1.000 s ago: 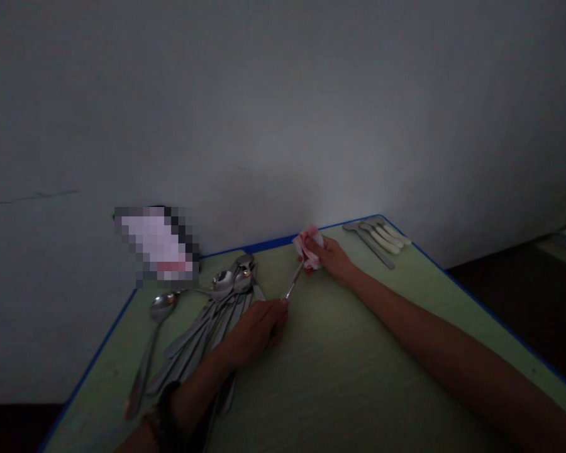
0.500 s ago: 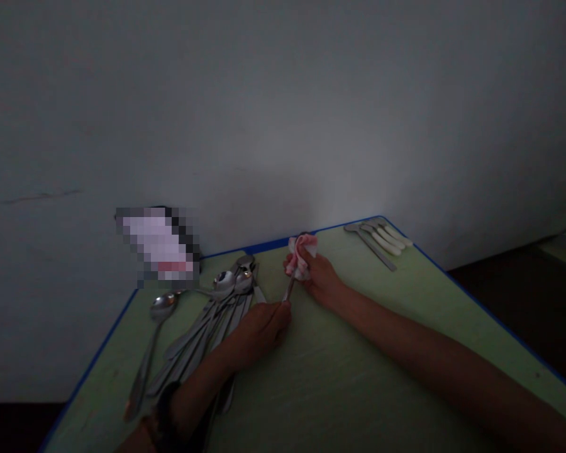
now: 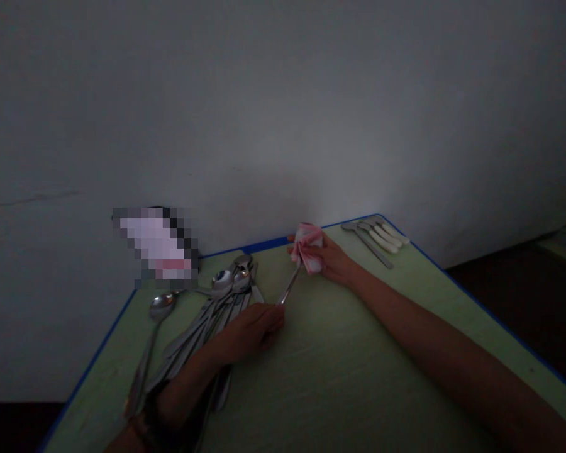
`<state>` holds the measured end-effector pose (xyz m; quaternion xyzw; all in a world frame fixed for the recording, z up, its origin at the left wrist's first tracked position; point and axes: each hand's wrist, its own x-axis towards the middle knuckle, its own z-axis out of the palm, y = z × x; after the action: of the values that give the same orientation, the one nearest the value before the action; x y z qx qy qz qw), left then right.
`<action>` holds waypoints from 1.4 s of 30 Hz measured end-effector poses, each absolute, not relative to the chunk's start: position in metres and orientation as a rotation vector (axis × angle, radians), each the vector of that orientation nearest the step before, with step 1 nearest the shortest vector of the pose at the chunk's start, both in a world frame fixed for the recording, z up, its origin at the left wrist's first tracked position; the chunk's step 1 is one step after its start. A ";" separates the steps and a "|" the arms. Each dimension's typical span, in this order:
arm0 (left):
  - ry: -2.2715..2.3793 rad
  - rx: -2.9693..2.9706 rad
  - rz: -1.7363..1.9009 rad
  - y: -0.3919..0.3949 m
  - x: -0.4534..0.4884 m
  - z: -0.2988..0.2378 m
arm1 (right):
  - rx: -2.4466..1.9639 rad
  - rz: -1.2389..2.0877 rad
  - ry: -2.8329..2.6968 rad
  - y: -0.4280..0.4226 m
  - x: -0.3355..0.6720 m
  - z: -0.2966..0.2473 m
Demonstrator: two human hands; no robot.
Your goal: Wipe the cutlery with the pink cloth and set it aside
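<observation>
My left hand pinches the handle end of a metal spoon that slants up to the right. My right hand is closed on a pink and white cloth wrapped around the spoon's upper end, near the table's far edge. The spoon's bowl is hidden inside the cloth. A pile of several long metal spoons lies just left of my left hand, partly under my forearm.
The green table has a blue rim and stands against a white wall. Several white-handled utensils lie at the far right corner. A pixelated object sits by the wall at the far left. Dark floor lies to the right.
My right hand slid the cloth down the spoon toward my left hand, then back up toward the far edge. My left hand has kept its grip, shifting slightly left.
</observation>
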<state>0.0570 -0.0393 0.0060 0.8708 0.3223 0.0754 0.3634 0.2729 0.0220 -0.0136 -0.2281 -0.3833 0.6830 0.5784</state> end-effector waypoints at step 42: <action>1.075 2.187 0.360 -0.042 0.069 0.002 | -0.663 1.462 -0.663 0.016 0.242 -0.022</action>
<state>0.0693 -0.0421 0.0024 0.8373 0.4114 0.1379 0.3326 0.2420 0.0164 -0.0224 -0.2915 -0.2912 0.6426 0.6460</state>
